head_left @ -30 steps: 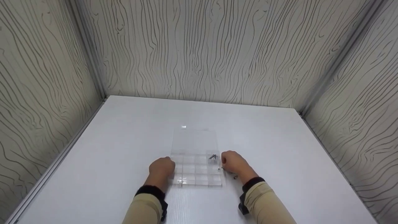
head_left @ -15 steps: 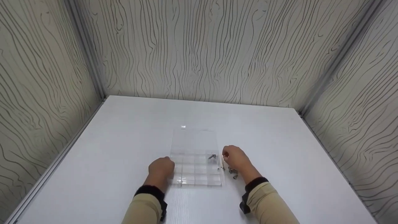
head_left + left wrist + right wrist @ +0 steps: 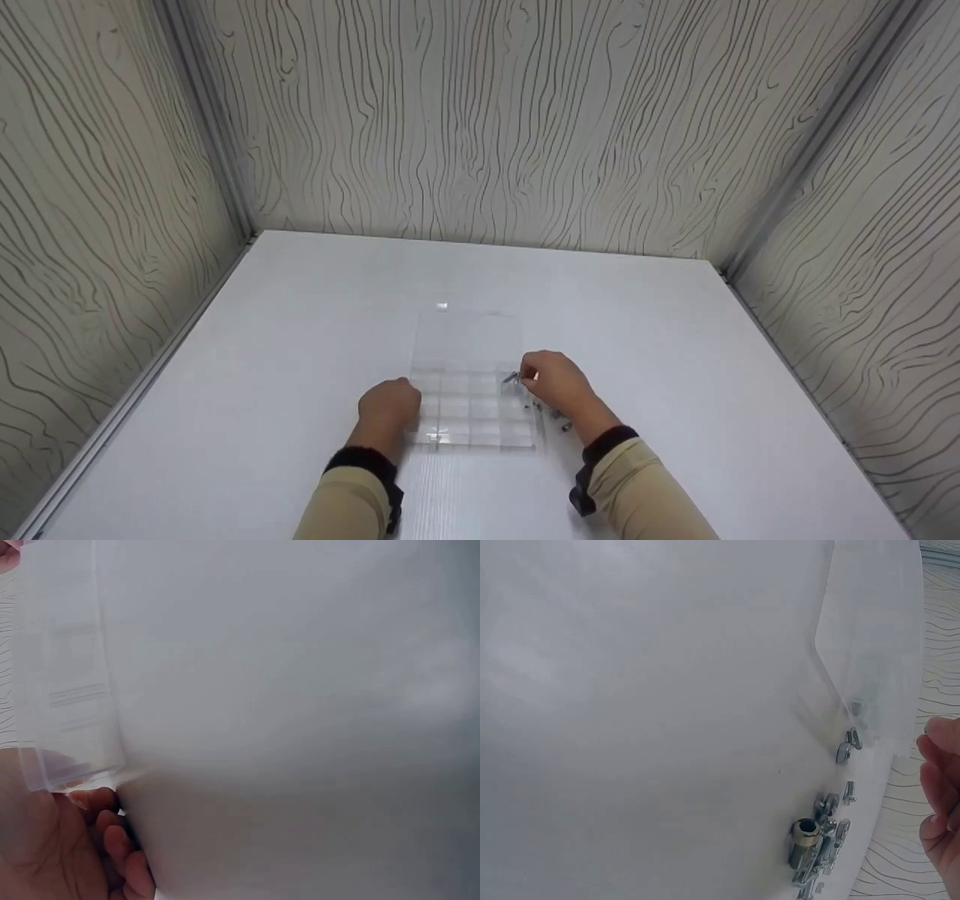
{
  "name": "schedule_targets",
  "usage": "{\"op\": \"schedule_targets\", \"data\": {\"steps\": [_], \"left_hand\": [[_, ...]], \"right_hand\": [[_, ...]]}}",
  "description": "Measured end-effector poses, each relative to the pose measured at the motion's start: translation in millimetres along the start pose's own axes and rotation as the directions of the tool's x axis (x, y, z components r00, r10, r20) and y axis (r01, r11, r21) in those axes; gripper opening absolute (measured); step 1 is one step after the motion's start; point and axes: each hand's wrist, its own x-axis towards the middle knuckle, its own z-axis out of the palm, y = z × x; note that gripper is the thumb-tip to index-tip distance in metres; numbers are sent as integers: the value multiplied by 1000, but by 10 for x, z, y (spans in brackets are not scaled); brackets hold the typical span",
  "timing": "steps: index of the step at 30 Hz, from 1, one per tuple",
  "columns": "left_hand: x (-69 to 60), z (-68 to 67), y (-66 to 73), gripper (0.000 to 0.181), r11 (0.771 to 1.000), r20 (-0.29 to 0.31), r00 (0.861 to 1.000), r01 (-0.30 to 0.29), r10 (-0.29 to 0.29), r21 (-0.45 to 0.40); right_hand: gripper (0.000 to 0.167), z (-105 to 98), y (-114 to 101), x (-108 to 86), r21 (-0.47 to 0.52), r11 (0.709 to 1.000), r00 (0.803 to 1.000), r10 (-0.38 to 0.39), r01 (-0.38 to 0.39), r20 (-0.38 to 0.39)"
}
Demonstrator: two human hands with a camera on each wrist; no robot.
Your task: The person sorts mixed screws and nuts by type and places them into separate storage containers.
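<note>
Sleeves: left sleeve [image 3: 337, 502] and right sleeve [image 3: 651, 491], beige fabric, long, creased, the right showing several folds below its cuff. Wrist bands: left band [image 3: 364, 459] and right band [image 3: 609, 441], black, wide. Each band carries a compact black module; the right module [image 3: 582, 495] has a rounded lower end.

Broad bare tabletop [image 3: 675, 337] outward of both hands; room to pass there. Left hand [image 3: 390, 405] blocks the clear box's [image 3: 454, 409] left side; right hand [image 3: 556, 382] crowds its far right compartment. Loose bolts [image 3: 805, 844] clutter the right flank. Dividers obstruct low sideways passage inside.
</note>
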Motion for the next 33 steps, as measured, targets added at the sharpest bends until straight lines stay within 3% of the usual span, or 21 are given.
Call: {"op": "schedule_targets", "data": {"steps": [11, 20, 28, 33], "left_hand": [[25, 17, -14, 34, 1000, -28, 1000, 12, -13, -20], [27, 10, -8, 20, 1000, -32, 999, 17, -18, -18], [22, -1, -5, 19, 999, -20, 999, 27, -27, -20], [4, -2, 5, 17, 1000, -3, 1000, 29, -29, -11]], "right_hand": [[9, 42, -74, 5, 1, 997, 997, -71, 71, 38], [7, 50, -60, 9, 22, 997, 996, -75, 74, 50], [5, 39, 14, 25, 95, 995, 999, -31, 32, -14], [9, 35, 62, 24, 71, 996, 997, 53, -48, -56]]}}
